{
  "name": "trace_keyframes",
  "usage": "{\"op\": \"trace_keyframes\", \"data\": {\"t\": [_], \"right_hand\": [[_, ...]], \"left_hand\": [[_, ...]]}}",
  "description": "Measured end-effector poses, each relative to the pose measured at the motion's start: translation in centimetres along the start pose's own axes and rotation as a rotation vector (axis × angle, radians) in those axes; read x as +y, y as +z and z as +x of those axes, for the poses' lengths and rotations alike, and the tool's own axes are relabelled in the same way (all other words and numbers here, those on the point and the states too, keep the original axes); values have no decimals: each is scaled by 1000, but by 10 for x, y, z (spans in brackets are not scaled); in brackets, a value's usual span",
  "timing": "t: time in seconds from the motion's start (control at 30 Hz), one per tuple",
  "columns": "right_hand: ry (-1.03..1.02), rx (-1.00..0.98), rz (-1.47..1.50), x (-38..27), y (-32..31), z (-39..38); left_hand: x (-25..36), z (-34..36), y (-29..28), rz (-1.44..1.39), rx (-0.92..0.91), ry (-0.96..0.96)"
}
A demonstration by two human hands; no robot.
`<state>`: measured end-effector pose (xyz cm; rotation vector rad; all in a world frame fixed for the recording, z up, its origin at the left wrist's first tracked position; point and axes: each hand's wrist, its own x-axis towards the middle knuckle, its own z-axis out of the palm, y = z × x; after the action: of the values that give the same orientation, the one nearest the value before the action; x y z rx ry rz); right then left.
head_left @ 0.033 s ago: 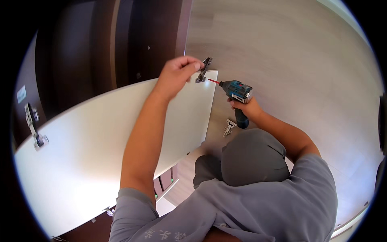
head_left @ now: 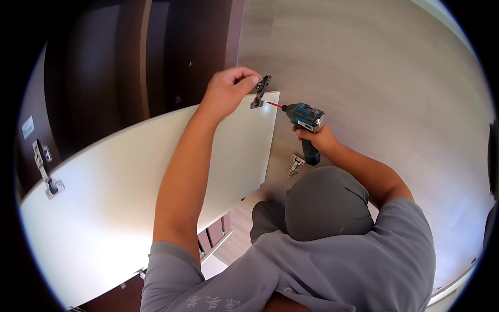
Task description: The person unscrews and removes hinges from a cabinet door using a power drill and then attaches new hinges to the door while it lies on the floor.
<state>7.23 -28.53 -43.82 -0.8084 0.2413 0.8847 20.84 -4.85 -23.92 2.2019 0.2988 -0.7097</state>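
My left hand [head_left: 228, 89] pinches at the upper arm of a dark metal hinge [head_left: 258, 101] on the top right corner of a white panel [head_left: 239, 145]. My right hand [head_left: 314, 134] grips a teal and black cordless driver [head_left: 307, 115]. Its red bit points left, and its tip is close beside the hinge's cup, with a bright spot of light on the panel there; contact cannot be told. A loose silver hinge [head_left: 295, 165] lies right of the panel, below the driver. Another silver hinge [head_left: 54, 186] is on the panel's left part.
A dark brown cabinet [head_left: 93, 67] stands behind the panel. Pale wood-look flooring [head_left: 374, 62] spreads to the right. My bent knee in grey trousers [head_left: 325, 203] is below the driver. Narrow compartments [head_left: 213, 234] show under the panel's lower edge.
My left hand has shifted slightly up and left, and the hinge and panel corner have moved a few pixels left. The driver has barely moved.
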Motion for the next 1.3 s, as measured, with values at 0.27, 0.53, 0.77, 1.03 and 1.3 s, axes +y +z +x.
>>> {"op": "trace_keyframes", "data": {"t": [0.27, 0.53, 0.77, 1.03, 1.3], "right_hand": [[72, 4, 21, -4, -4, 18], [40, 0, 102, 0, -4, 16], [74, 29, 94, -4, -4, 11], [54, -17, 4, 10, -15, 12], [80, 15, 102, 21, -19, 15]], "left_hand": [[-28, 72, 32, 873, -87, -201], [-24, 83, 44, 942, -290, -326], [-33, 88, 49, 891, -262, -313], [-33, 91, 58, 914, -273, -318], [-35, 91, 55, 912, -292, -290]]}}
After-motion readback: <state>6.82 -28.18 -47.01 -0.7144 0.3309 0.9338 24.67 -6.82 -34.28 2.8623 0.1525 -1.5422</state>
